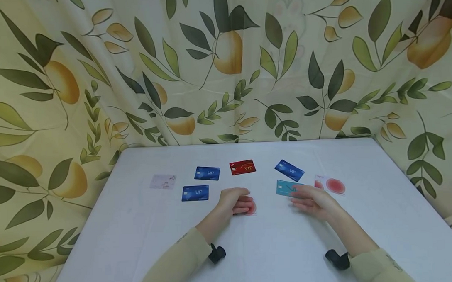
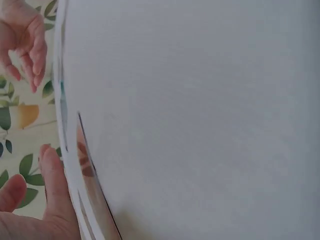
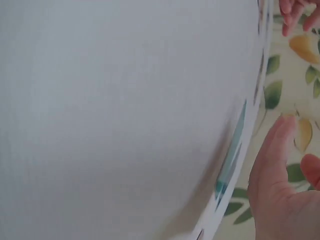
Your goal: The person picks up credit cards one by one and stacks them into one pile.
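In the head view my left hand (image 1: 233,201) is at a white card with a red round print (image 1: 252,207), covering its left part. Whether the fingers touch that card cannot be told. My right hand (image 1: 315,201) is over the right end of a teal card (image 1: 285,188). The left wrist view shows the left hand (image 2: 50,205) with thumb and fingers apart and nothing between them. Likewise, thumb and fingers of the right hand (image 3: 280,185) stand apart in the right wrist view, beside the flat teal card (image 3: 231,155).
Behind the hands lie a pale flowered card (image 1: 163,181), two blue VIP cards (image 1: 206,173) at left, a red VIP card (image 1: 242,167), a tilted blue card (image 1: 289,170) and another red-print card (image 1: 336,186). A white cloth covers the table (image 1: 282,255); a fruit-patterned curtain (image 1: 247,98) hangs behind.
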